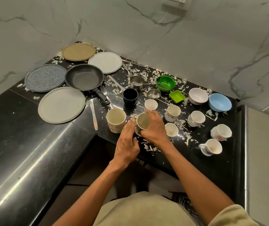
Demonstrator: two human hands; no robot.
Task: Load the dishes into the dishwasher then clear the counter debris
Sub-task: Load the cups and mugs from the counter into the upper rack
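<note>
The step in hand seems to be the first one, loading the dishes: the person is picking up one mug from the black counter, near its front edge, while many cups, plates and a frying pan are not yet cleared. The right hand has its fingers curled round the mug, which is tilted with its mouth toward the camera. The left hand lies just beside it with the fingers straight and close together, the tips touching the mug's side or very near it; I cannot tell which. Both forearms reach forward from the bottom of the view. A taller mug stands just left of the hands. White debris is scattered around. The dishwasher is not clearly visible, so the next move probably calls for lifting the mug free of its neighbours and turning toward the rack.
</note>
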